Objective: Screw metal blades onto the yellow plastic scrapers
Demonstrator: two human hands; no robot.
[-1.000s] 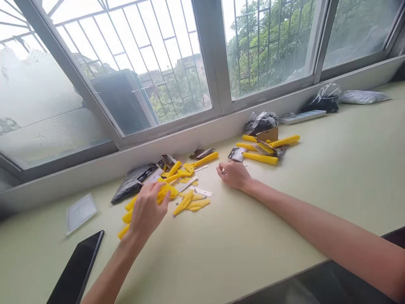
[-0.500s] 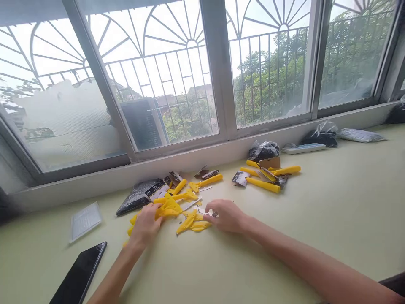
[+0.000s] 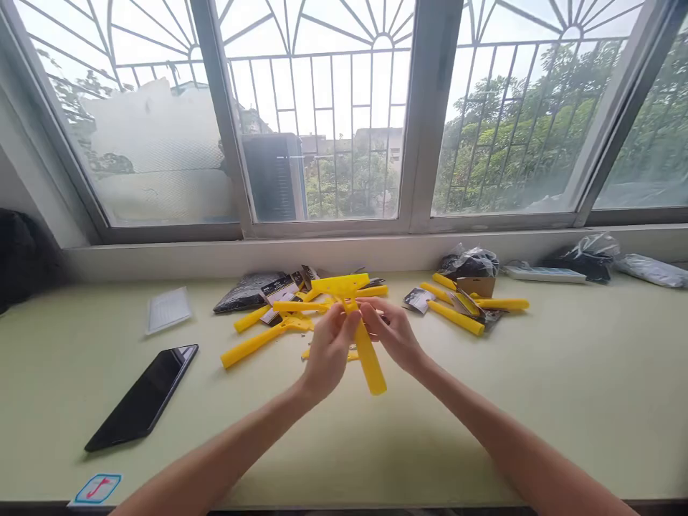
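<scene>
A yellow plastic scraper (image 3: 370,362) is held up above the table, its wide head at the top and its handle pointing down toward me. My left hand (image 3: 329,350) grips it around the neck, thumb in front. Close against the neck from the other side is my right hand (image 3: 391,326), fingers closed in a pinch. Its fingertips are partly hidden, so what they hold cannot be made out. Behind and below the hands lie more yellow scrapers (image 3: 252,349), loose yellow pieces (image 3: 352,355) and small metal bits, partly covered by the hands.
Several yellow-handled scrapers (image 3: 456,317) lie in a heap at right beside a brown card piece (image 3: 477,287). A black plastic bag (image 3: 248,292) is by the wall. At left are a clear flat case (image 3: 168,310), a dark phone (image 3: 142,398) and a marked card (image 3: 98,489).
My left hand has lifted a scraper from the pile. My right hand has left the small parts and come up to the scraper's neck. The camera view has shifted.
</scene>
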